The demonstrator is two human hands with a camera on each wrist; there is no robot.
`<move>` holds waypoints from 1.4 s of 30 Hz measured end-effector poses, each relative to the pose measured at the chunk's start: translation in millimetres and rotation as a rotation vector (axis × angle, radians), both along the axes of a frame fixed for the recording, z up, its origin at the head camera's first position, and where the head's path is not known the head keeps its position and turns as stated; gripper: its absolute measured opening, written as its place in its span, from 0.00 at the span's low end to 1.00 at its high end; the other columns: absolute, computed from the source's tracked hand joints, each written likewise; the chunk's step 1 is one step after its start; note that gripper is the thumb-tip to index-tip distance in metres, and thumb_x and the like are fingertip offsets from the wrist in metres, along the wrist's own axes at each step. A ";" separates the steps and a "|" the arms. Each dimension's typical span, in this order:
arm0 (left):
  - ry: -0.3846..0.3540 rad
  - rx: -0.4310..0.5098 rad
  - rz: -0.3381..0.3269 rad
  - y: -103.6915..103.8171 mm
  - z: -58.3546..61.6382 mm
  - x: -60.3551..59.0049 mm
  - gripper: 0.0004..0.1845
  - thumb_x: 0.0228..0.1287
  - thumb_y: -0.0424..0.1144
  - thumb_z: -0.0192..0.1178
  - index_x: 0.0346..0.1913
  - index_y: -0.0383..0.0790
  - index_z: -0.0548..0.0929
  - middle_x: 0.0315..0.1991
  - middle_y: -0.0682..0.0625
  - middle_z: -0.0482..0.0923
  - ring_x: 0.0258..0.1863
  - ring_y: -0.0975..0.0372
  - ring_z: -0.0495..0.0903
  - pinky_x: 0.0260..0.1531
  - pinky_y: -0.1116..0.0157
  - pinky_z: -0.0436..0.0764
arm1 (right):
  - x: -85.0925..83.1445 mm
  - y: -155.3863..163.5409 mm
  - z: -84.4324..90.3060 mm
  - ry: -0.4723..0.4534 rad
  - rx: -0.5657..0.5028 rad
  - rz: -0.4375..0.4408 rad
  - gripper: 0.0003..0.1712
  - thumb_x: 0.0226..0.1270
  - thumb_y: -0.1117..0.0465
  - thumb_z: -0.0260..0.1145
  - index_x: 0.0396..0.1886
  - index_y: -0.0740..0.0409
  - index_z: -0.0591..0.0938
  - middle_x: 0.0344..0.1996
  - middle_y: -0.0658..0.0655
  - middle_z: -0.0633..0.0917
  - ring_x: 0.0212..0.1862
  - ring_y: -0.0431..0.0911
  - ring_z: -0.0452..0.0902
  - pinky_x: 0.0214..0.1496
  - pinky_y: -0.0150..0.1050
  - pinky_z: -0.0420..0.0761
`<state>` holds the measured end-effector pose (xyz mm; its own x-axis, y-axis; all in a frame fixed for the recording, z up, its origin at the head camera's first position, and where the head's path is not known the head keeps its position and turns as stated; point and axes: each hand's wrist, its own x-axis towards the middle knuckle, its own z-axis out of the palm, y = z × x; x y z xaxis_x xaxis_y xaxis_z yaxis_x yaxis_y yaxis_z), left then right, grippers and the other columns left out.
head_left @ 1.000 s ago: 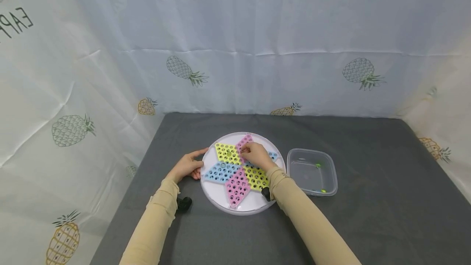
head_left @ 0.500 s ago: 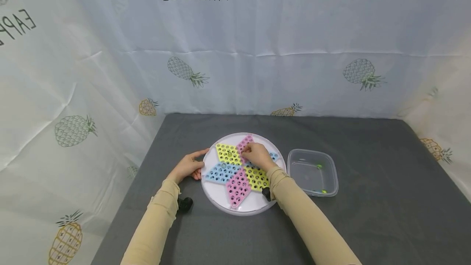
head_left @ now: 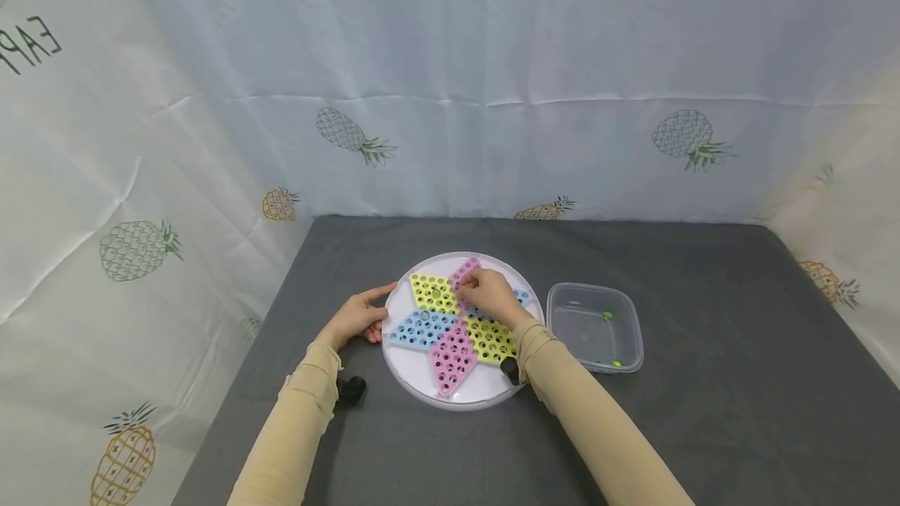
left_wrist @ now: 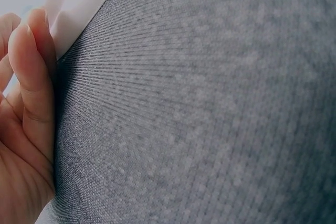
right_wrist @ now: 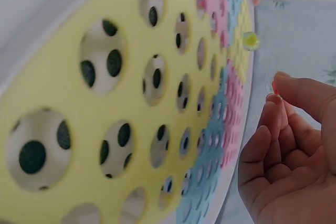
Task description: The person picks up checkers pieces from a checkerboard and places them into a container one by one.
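So my right hand (head_left: 490,297) has a really tight pinch going, thumb and fingertips nearly together on a tiny clear marble (right_wrist: 271,87) with a bit of red in it. It's up over the far pink section of the board (head_left: 416,372). My left hand (head_left: 357,317) has the rim, fingers curled in against the side. The board sits flat on the desk (head_left: 731,397), closer to the left edge than the right, and the tub (head_left: 580,334) is just beside it with two green marbles in it, one in the near right corner.

What worries me: the marble's slick glass and I'm only on it with fingertips, so squeezing too hard could shoot it off across the desk. If my left hand tugs the rim, the yellow-green marble (head_left: 437,294) and bluish one (head_left: 425,315) might hop out of their holes. Also there's a black knob (head_left: 510,370) at my right cuff, over the near right rim, which could bump the board if I drop that wrist.
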<state>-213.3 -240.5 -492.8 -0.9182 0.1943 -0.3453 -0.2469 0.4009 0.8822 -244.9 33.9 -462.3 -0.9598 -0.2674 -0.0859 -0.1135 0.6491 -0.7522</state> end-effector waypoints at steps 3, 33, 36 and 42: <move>0.003 0.001 0.005 0.1 -1.2 -0.4 0.33 0.61 0.32 0.53 0.69 0.54 0.63 0.11 0.52 0.74 0.09 0.66 0.73 0.15 0.68 0.77 | 2.0 1.0 3.8 0.016 -0.014 0.002 0.13 0.58 0.56 0.66 0.40 0.57 0.83 0.31 0.53 0.84 0.32 0.42 0.76 0.37 0.34 0.76; 0.004 -0.014 0.008 -0.8 -1.2 0.0 0.33 0.60 0.32 0.54 0.69 0.53 0.62 0.11 0.53 0.73 0.08 0.67 0.72 0.14 0.68 0.77 | 32.7 43.0 30.9 0.067 -0.135 0.003 0.14 0.60 0.49 0.65 0.42 0.51 0.82 0.33 0.52 0.81 0.34 0.43 0.72 0.36 0.35 0.73; 0.005 -0.020 0.007 -0.6 -2.0 0.3 0.33 0.60 0.32 0.53 0.69 0.53 0.62 0.11 0.53 0.73 0.08 0.67 0.72 0.14 0.68 0.77 | 35.2 50.0 33.0 0.066 -0.140 -0.008 0.14 0.60 0.48 0.65 0.42 0.50 0.82 0.33 0.53 0.81 0.33 0.44 0.72 0.35 0.36 0.73; 0.013 -0.006 0.009 -0.4 -0.5 -0.4 0.32 0.61 0.32 0.53 0.69 0.52 0.62 0.11 0.53 0.73 0.09 0.67 0.72 0.14 0.68 0.77 | 38.1 66.0 36.4 0.051 -0.148 -0.042 0.17 0.60 0.46 0.64 0.44 0.50 0.81 0.35 0.53 0.81 0.35 0.44 0.73 0.37 0.36 0.73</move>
<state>-213.7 -240.9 -493.3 -0.9243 0.1840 -0.3343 -0.2389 0.4042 0.8829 -206.8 99.8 -425.9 -0.9724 -0.2334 0.0006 -0.1292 0.5363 -0.8341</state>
